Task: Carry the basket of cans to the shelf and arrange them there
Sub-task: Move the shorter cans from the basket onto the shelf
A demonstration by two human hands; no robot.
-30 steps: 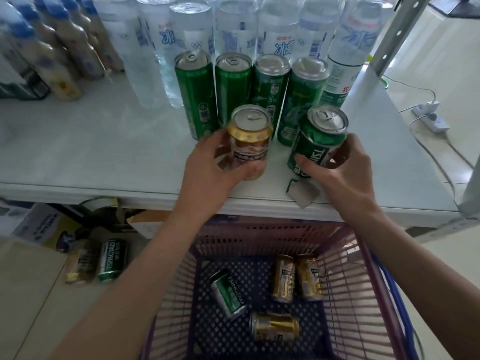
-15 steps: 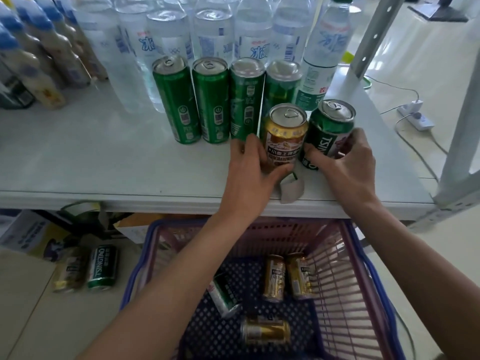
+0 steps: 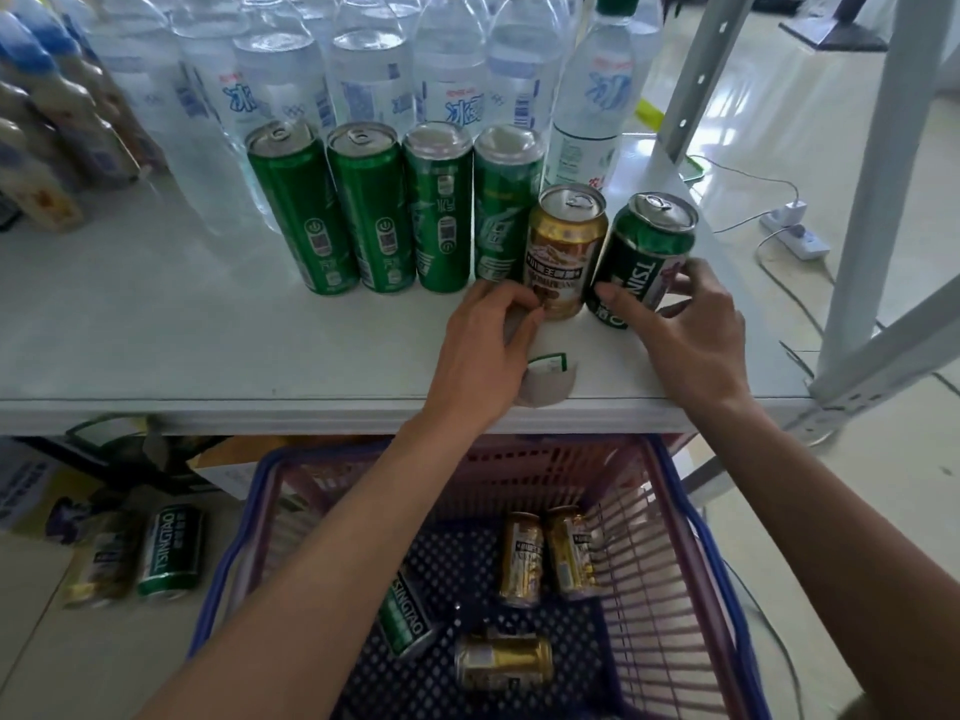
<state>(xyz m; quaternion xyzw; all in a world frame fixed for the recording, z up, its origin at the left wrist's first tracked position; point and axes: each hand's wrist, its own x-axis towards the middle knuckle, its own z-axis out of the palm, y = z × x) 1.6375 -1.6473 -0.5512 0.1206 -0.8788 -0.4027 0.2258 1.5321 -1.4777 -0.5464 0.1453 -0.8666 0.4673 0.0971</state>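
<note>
Placement: my left hand pinches the gold can; my right hand wraps the green can — seat both upright, bases flat, then release.

Cans upright (shelf), basket below

**Your count, shelf to floor**

On the white shelf you have four tall slim green cans in a row, one short gold can and one short dark green can. In the purple plastic basket you have three gold cans and one green can. On the floor lie two more cans. The clear water bottles behind are too crowded to count.
</note>
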